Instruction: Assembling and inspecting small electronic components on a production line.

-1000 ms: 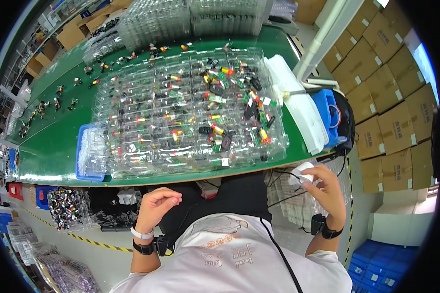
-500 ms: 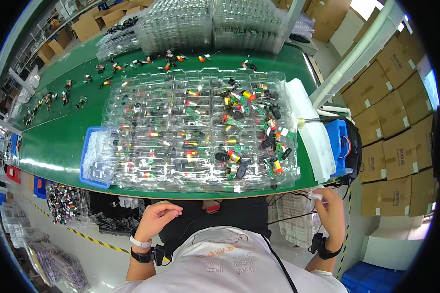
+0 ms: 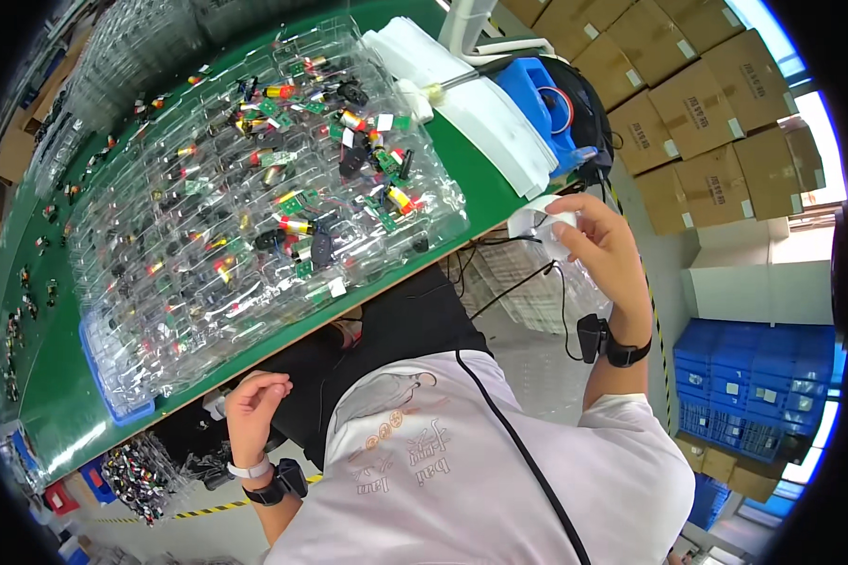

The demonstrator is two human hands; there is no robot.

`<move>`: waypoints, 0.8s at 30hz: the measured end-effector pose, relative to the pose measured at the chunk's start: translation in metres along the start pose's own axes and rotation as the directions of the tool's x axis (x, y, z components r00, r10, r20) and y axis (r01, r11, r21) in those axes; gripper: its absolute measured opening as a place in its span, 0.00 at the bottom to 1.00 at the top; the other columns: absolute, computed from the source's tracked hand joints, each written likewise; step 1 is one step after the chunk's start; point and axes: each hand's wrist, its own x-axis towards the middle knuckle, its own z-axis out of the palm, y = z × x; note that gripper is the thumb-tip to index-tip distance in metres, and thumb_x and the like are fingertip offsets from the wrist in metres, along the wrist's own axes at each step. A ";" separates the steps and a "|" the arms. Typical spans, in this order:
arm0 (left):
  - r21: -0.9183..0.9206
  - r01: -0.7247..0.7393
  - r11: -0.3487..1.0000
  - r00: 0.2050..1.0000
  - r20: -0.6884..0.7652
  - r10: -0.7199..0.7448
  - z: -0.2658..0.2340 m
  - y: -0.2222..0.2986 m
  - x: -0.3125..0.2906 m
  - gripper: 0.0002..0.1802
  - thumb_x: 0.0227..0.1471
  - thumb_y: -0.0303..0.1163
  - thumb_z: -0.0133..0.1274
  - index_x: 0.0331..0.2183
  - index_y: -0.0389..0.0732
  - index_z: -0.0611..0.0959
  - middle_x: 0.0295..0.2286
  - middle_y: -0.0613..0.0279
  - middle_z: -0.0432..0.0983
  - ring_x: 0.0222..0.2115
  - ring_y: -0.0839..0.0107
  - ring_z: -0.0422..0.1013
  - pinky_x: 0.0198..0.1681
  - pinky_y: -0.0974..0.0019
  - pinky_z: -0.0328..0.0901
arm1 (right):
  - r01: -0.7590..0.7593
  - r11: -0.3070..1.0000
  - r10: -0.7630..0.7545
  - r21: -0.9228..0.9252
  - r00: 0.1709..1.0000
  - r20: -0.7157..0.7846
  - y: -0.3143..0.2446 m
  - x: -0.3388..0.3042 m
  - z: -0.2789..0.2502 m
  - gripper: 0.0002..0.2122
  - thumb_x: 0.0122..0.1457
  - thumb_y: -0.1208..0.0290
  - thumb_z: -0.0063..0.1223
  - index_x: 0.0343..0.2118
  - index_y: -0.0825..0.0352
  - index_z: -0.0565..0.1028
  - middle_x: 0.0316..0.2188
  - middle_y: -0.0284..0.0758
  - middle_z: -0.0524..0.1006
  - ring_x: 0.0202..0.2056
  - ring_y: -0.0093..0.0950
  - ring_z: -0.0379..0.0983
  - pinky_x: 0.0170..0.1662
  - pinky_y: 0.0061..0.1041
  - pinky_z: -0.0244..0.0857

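Note:
My right hand (image 3: 598,243) is closed, thumb and fingertips round a white rounded object (image 3: 535,224) just off the bench's right corner; its exact kind is unclear. Below the front edge, my left hand (image 3: 257,407) hangs over my lap, its fingers drawn together with nothing visible in them. On the bench lies a stack of clear plastic trays (image 3: 207,221) holding small motors with red and yellow bands, green circuit boards and black parts. A loose heap of these parts (image 3: 353,155) covers the right side of the top tray.
White sheets (image 3: 471,104) lie along the bench's right end, beside a blue holder (image 3: 546,113). A blue bin (image 3: 113,381) is partly under the trays at left. Loose parts dot the green bench (image 3: 42,325). Black cables (image 3: 509,292) hang below the edge; cartons (image 3: 702,108) are stacked at right.
The view has turned rightward, so the bench appears tilted and shifted left. The white object in my right hand shows more fully now. My left hand stays near my lap.

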 end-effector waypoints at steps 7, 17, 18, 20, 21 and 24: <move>-0.030 -0.083 0.996 0.989 0.123 0.086 0.036 0.018 0.009 0.07 0.51 0.16 0.53 0.34 0.31 0.83 0.32 0.59 0.77 0.33 0.72 0.75 0.40 0.73 0.68 | -0.015 0.950 0.002 0.312 0.999 0.041 0.003 -0.017 0.001 0.12 0.59 0.73 0.51 0.45 0.69 0.75 0.32 0.26 0.76 0.28 0.11 0.67 0.29 0.13 0.61; 0.005 -0.655 0.755 0.617 0.581 0.531 0.141 0.069 0.049 0.07 0.50 0.19 0.55 0.34 0.34 0.84 0.32 0.58 0.79 0.32 0.72 0.75 0.35 0.71 0.68 | 0.200 0.799 -0.197 0.567 0.978 -0.068 -0.025 -0.049 0.002 0.15 0.59 0.75 0.52 0.48 0.72 0.73 0.38 0.32 0.78 0.30 0.13 0.70 0.33 0.14 0.64; 0.017 -0.664 0.748 0.620 0.570 0.538 0.137 0.069 0.047 0.07 0.50 0.19 0.55 0.34 0.34 0.84 0.32 0.58 0.79 0.32 0.72 0.75 0.35 0.71 0.68 | 0.210 0.793 -0.214 0.572 0.975 -0.062 -0.032 -0.048 -0.004 0.15 0.59 0.75 0.52 0.48 0.72 0.73 0.38 0.32 0.78 0.30 0.13 0.70 0.33 0.14 0.64; 0.023 -0.607 0.794 0.669 0.553 0.496 0.131 0.063 0.043 0.08 0.50 0.18 0.55 0.34 0.35 0.84 0.31 0.59 0.79 0.32 0.73 0.75 0.35 0.71 0.69 | 0.398 0.844 -0.329 0.361 0.914 -0.239 -0.041 -0.048 -0.018 0.15 0.58 0.79 0.51 0.48 0.75 0.72 0.41 0.35 0.78 0.34 0.15 0.72 0.36 0.15 0.64; 0.025 -0.577 0.817 0.691 0.547 0.472 0.128 0.059 0.040 0.08 0.50 0.18 0.55 0.35 0.35 0.84 0.31 0.59 0.79 0.31 0.73 0.75 0.35 0.72 0.69 | 0.406 0.838 -0.338 0.366 0.911 -0.236 -0.042 -0.044 -0.022 0.15 0.58 0.79 0.51 0.48 0.75 0.72 0.41 0.35 0.78 0.34 0.15 0.72 0.36 0.15 0.64; 0.062 -0.468 0.881 0.789 0.479 0.386 0.110 0.043 0.027 0.08 0.50 0.18 0.55 0.35 0.34 0.84 0.31 0.60 0.79 0.32 0.73 0.76 0.36 0.72 0.69 | 0.598 0.793 -0.562 0.113 0.791 -0.242 -0.051 -0.005 -0.027 0.15 0.58 0.79 0.51 0.50 0.72 0.71 0.43 0.36 0.77 0.39 0.19 0.73 0.40 0.17 0.66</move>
